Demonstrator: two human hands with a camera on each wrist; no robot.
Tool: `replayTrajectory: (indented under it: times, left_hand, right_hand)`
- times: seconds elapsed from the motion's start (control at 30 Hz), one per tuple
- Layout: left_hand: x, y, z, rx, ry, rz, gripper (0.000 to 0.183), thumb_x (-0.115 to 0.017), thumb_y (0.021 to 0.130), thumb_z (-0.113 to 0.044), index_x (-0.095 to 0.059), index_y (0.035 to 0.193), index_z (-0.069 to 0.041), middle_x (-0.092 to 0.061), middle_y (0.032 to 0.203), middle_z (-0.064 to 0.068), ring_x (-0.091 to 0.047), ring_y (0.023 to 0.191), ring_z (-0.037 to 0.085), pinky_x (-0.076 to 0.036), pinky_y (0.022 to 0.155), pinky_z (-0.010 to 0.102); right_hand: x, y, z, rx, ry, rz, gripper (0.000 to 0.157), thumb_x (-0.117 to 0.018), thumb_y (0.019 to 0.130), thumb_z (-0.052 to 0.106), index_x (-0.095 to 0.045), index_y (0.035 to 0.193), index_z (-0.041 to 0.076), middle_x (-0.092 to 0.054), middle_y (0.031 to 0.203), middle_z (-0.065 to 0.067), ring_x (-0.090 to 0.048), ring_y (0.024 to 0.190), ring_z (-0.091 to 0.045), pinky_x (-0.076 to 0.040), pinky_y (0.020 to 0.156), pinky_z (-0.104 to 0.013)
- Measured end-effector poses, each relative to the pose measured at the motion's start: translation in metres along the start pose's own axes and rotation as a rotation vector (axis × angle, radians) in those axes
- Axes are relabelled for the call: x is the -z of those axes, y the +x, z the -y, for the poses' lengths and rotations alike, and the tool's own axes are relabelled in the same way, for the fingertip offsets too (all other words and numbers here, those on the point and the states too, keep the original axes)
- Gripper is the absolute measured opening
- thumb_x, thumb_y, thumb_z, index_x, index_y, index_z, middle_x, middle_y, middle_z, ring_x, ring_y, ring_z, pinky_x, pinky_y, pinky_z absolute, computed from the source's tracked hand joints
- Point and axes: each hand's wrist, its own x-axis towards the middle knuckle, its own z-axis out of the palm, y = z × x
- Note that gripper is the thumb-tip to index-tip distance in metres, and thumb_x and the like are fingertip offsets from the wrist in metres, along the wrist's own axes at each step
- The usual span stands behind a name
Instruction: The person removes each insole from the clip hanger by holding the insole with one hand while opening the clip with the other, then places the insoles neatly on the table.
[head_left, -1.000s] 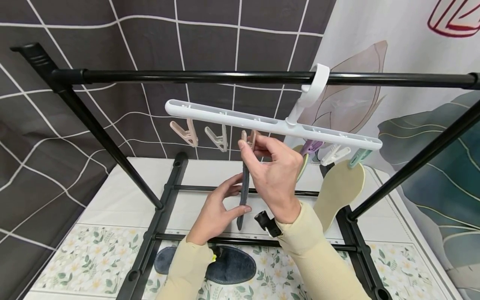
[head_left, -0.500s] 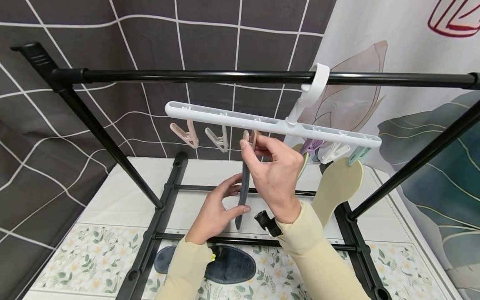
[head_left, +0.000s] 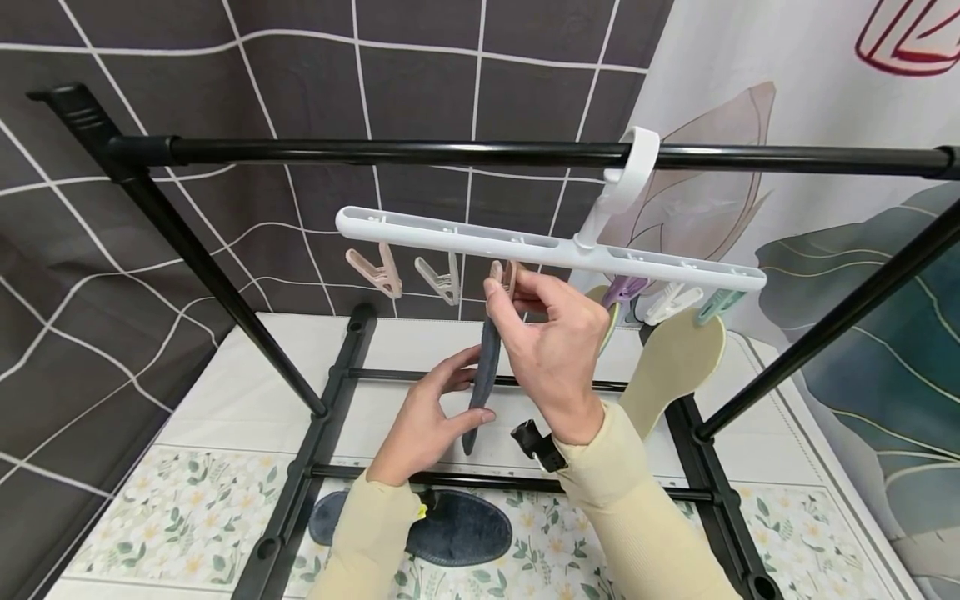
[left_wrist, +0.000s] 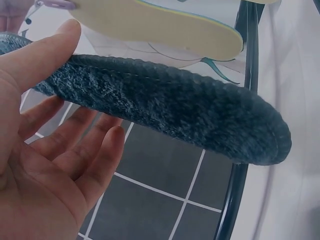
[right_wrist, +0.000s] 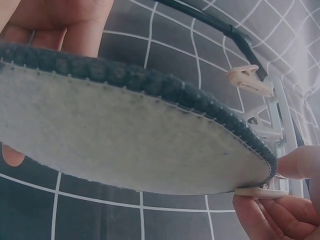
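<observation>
A dark blue fuzzy insole hangs edge-on below a white clip hanger. My left hand holds its lower part, thumb on one side and fingers on the other. At the top, my right hand pinches a pale pink clothespin on the hanger. In the right wrist view the insole's whitish underside shows, its tip at the clothespin. From the left wrist view, the fuzzy face is visible past my thumb. Whether the clothespin bites the insole I cannot tell.
The hanger hooks over a black rack bar. A cream insole hangs from a green clothespin; another is partly hidden near a purple clothespin. Pink and grey clothespins hang at left. A dark blue insole lies below.
The insole's lower end has swung slightly left with my left hand, so it tilts more. The hanger has shifted a little right; my right hand stays on the clothespin.
</observation>
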Motion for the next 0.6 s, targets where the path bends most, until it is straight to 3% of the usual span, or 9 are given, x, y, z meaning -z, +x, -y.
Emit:
replayTrajectory:
  times: [0.6]
  left_hand:
    - [0.0046,0.0004,0.007,-0.013,0.01,-0.01,0.074,-0.076,0.076,-0.035,-0.037,0.139,-0.037,-0.044,0.136,-0.014,-0.052,0.114,0.009,-0.044,0.094,0.033]
  right_hand:
    - [-0.0004,-0.0003,-0.0009,0.004,0.006,-0.004,0.018,-0.07,0.08,0.022,-0.074,0.085,0.005,-0.068,0.07,-0.001,-0.064,0.059,-0.008,-0.052,0.058,-0.023]
